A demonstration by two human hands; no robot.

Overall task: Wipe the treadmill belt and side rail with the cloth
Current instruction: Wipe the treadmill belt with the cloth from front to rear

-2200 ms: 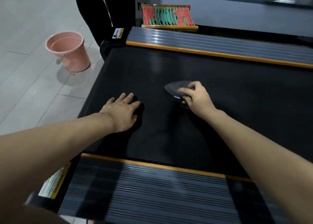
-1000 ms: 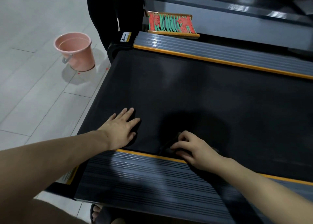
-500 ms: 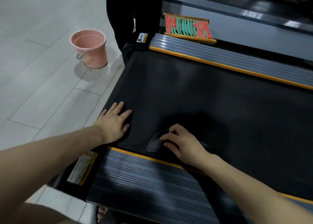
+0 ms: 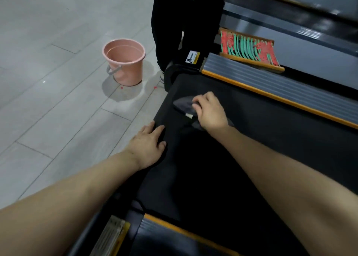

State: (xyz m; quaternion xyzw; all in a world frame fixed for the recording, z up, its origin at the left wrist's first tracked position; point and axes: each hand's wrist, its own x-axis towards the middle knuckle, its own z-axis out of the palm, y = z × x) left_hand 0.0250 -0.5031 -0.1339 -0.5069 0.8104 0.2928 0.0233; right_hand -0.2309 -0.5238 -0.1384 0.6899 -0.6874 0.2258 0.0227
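Note:
The black treadmill belt (image 4: 261, 139) fills the middle and right of the view. A ribbed grey side rail (image 4: 280, 87) with an orange edge runs along its far side, and a second rail (image 4: 166, 238) lies near me at the bottom. A dark grey cloth (image 4: 183, 105) lies on the belt near its left end. My right hand (image 4: 210, 111) presses on the cloth, fingers curled over its edge. My left hand (image 4: 148, 145) rests flat on the belt's left end, fingers straight.
A pink bucket (image 4: 125, 61) stands on the grey tiled floor left of the treadmill. A person in black trousers (image 4: 166, 23) stands at the belt's far left corner. A red and green brush-like object (image 4: 249, 50) lies beyond the far rail.
My right hand has pushed the cloth from beside the near rail across the belt toward its far left end. The left hand has slid to the belt's left edge. The view swung left.

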